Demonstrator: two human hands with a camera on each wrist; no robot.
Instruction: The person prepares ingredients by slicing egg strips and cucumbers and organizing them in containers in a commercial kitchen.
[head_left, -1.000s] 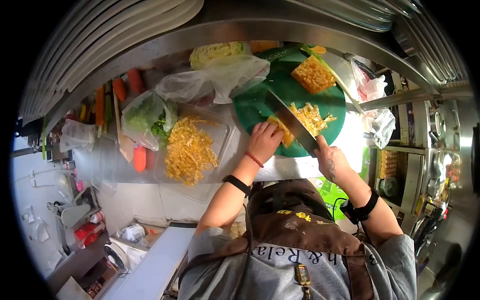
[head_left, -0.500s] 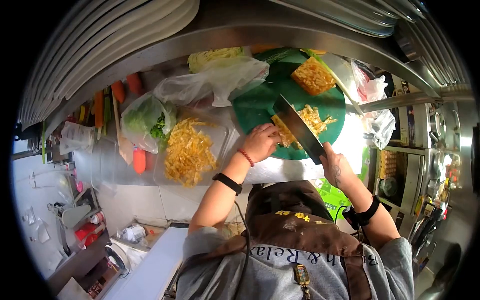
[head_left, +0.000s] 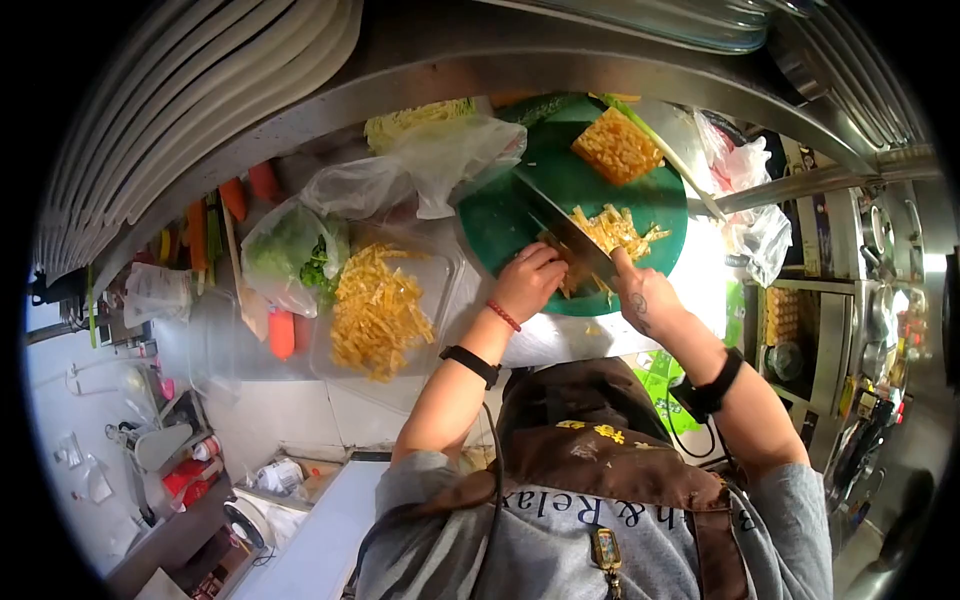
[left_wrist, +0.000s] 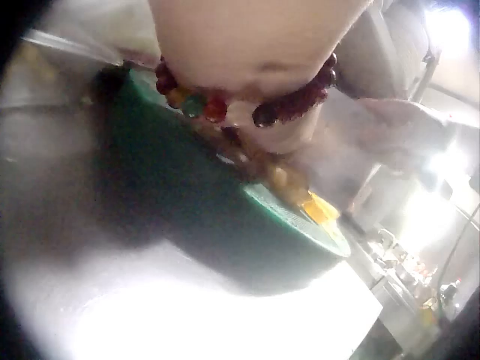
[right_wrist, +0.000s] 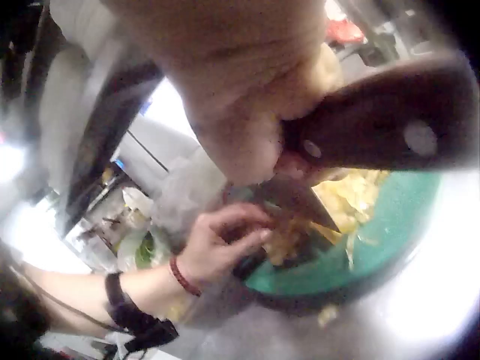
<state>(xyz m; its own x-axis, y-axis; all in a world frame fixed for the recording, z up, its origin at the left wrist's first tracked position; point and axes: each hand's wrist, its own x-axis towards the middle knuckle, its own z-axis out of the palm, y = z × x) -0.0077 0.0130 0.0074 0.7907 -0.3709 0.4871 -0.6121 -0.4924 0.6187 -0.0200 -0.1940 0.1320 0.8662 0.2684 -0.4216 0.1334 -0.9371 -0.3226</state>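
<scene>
My right hand point(head_left: 648, 295) grips a cleaver point(head_left: 562, 222) by its dark riveted handle point(right_wrist: 386, 116). The blade slants across a round green cutting board point(head_left: 495, 215). Just left of the blade, my left hand point(head_left: 528, 284) holds a golden-brown piece of food point(right_wrist: 286, 241), thumb and fingertips around its near side. Yellow cut strips point(head_left: 625, 235) lie in a loose heap right of the blade. Farther back on the board sits a larger golden-brown block point(head_left: 617, 147) with a lumpy surface. In the left wrist view the forearm and bead bracelet point(left_wrist: 217, 111) hide most of the work.
Left of the board, a clear tray point(head_left: 447, 275) holds a pile of yellow strips point(head_left: 380, 315). Bagged greens point(head_left: 290, 255), a plastic bag over cabbage point(head_left: 440, 165) and carrots point(head_left: 282, 335) lie around it. A green onion point(head_left: 675, 150) crosses the board's right edge. A metal shelf point(head_left: 520, 75) overhangs the back.
The right hand and cleaver first shifted slightly right, then came back left, the blade now close against the left fingers. The left hand stays on the piece with little movement.
</scene>
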